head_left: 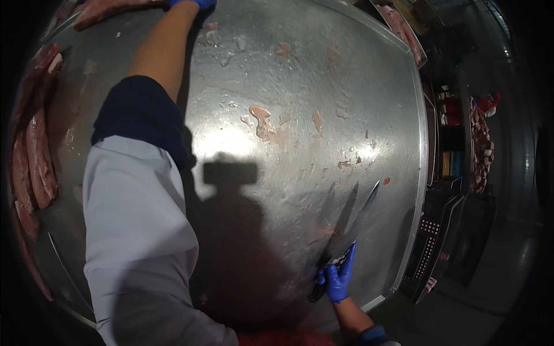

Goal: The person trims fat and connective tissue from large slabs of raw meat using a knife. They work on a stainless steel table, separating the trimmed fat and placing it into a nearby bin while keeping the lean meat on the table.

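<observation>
Steel worktop (300, 86), wet and shiny, smeared with pink meat scraps (262, 124) near centre. Right hand (339, 275) at 5 o'clock, blue-gloved fingers wrapped round a knife (345, 228), blade pointing to 1. Left hand (193, 3) at 12, touching a meat cut (109, 8); grip cut off. Meat strips (37, 155) at 9. Dim racks at 3.
</observation>
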`<state>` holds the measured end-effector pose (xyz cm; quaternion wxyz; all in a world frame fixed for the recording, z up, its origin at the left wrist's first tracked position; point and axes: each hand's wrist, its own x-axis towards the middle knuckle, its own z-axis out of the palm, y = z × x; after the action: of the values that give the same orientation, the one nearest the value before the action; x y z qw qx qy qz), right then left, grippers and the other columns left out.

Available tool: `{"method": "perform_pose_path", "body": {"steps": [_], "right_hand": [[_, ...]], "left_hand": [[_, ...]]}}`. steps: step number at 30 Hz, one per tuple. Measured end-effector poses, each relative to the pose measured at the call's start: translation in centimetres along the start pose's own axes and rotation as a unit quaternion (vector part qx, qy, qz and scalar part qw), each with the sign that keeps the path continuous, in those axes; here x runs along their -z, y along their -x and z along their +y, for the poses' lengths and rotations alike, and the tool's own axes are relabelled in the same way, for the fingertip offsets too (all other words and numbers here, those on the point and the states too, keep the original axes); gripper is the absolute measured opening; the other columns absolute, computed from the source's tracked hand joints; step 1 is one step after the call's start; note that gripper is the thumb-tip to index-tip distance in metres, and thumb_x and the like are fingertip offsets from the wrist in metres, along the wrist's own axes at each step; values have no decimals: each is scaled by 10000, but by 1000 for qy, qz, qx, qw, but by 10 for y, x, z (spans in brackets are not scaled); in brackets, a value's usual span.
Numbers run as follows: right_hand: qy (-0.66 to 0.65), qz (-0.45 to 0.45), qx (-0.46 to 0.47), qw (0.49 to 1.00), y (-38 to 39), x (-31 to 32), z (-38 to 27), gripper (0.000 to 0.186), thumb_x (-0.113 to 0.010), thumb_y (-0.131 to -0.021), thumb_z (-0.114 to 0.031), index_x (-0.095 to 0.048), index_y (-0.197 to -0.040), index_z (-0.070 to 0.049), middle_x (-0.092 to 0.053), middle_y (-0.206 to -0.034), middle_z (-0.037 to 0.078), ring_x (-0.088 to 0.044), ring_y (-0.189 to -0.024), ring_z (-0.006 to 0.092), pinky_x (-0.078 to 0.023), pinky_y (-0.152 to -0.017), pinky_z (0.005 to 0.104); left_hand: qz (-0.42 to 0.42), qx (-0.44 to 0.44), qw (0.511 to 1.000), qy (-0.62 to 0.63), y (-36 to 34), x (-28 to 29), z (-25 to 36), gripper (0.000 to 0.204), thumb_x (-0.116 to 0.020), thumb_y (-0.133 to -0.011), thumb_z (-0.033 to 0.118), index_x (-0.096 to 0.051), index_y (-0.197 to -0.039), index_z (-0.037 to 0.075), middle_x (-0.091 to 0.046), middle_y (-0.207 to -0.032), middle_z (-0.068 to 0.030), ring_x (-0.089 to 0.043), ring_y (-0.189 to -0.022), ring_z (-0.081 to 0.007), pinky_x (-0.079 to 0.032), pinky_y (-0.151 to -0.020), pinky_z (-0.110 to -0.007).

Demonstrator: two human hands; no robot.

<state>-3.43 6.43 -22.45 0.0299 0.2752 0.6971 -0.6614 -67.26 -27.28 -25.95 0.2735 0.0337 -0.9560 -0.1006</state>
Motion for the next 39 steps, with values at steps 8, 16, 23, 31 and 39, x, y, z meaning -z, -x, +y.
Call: {"method": "perform_pose_path", "body": {"steps": [8,16,23,31,39], "right_hand": [[21,9,-16,1000,-1,-1,-7,892,-512,-973,33,58,-1630,-165,-562,-812,40,-526,-561,114,-478,-524,271],[35,3,55,998,-6,11,19,771,-535,-1000,-6,-113,-1632,-130,-545,-890,21,-533,-625,87,-478,-545,265],[-10,-8,57,998,-14,8,24,584,-578,-992,-42,-320,-1513,-87,-568,-854,37,-531,-566,99,-471,-491,259],[-24,-109,84,990,-26,16,29,455,-616,-975,-81,-402,-1376,-76,-603,-789,59,-556,-545,112,-487,-476,273],[-83,-123,63,987,-8,31,23,402,-607,-957,-64,-433,-1319,-81,-608,-768,66,-550,-500,103,-486,-438,272]], "left_hand": [[-34,-147,988,9,29,41,-59,276,-642,-743,91,-640,-1019,84,-603,-1134,-157,-536,-1095,-434,-490,-888,-544],[-180,-215,954,101,210,209,-107,279,-651,-623,12,-630,-900,36,-588,-1048,-176,-525,-1049,-433,-480,-870,-495],[-254,-306,890,222,433,387,-107,344,-752,-638,185,-640,-941,68,-610,-1113,-145,-570,-1024,-398,-438,-949,-479],[-287,75,953,59,504,421,16,1122,-838,-643,365,-250,-1529,8,-326,-1472,-283,-463,-1225,-453,-429,-1015,-544],[-392,86,911,92,535,426,67,1223,-907,-561,314,-235,-1553,72,-308,-1502,-289,-438,-1287,-500,-445,-1074,-511]]}}
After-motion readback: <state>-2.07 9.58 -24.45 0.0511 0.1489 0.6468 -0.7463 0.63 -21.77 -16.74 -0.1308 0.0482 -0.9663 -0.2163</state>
